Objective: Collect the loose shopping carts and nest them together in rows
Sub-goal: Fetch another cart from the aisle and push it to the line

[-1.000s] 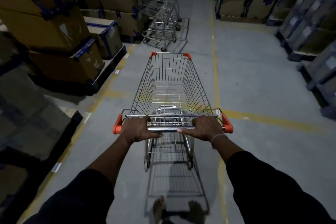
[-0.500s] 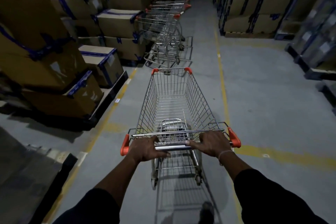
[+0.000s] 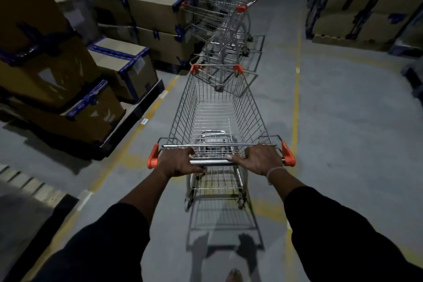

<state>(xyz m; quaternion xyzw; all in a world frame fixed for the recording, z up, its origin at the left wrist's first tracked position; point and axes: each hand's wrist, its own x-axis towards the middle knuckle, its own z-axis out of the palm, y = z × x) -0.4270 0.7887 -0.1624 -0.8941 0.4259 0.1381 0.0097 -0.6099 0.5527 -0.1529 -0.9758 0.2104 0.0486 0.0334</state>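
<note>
An empty wire shopping cart (image 3: 217, 107) with orange corner caps stands in front of me on the aisle floor. My left hand (image 3: 177, 162) grips the left part of its metal handle bar. My right hand (image 3: 261, 159) grips the right part of the same bar. The cart's front edge is just short of the rear of a row of nested carts (image 3: 225, 16) that runs up the aisle, slightly angled to the right. The row's rear base frame overlaps my cart's front in the view; contact cannot be told.
Stacked cardboard boxes with blue tape (image 3: 68, 57) on pallets line the left side. More boxes (image 3: 366, 2) stand at the back right. Yellow floor lines (image 3: 296, 103) border the grey concrete aisle. A dark pallet edge (image 3: 45, 220) sits near left. My foot (image 3: 233, 276) shows below.
The cart has rolled forward up the aisle with both hands on its handle. The gap to the nested row has shrunk until the front nearly meets it.
</note>
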